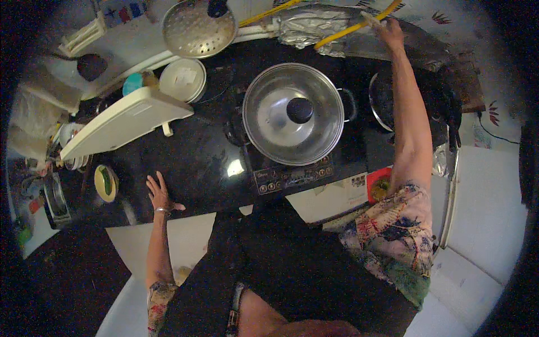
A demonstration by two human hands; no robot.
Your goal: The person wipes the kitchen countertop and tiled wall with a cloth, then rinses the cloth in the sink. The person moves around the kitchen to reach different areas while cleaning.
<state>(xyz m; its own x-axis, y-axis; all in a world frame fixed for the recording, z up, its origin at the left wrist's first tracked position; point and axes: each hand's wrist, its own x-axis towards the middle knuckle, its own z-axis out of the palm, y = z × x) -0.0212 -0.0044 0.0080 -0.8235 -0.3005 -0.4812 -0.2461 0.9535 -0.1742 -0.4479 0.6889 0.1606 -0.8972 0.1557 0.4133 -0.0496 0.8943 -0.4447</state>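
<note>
My left hand [158, 195] rests on the black countertop [193, 168] with fingers spread and nothing in it. A bracelet circles its wrist. My right arm stretches to the back right, where my right hand [389, 33] is at a yellow hose [343, 36]; whether its fingers grip the hose I cannot tell. In the middle, a steel pot under a glass lid [269, 139] with a black knob stands on an induction cooktop [290, 179]. Left of my left hand is a small yellowish dish [101, 191] holding a green vegetable piece.
A cream cutting board [126, 118] leans at the left, before a white bowl [184, 80] and a turquoise-lidded container [133, 83]. Above hangs a perforated steel strainer [198, 36]. Foil [309, 31] wraps a pipe at the back. A dark pan [381, 101] sits partly behind my right arm.
</note>
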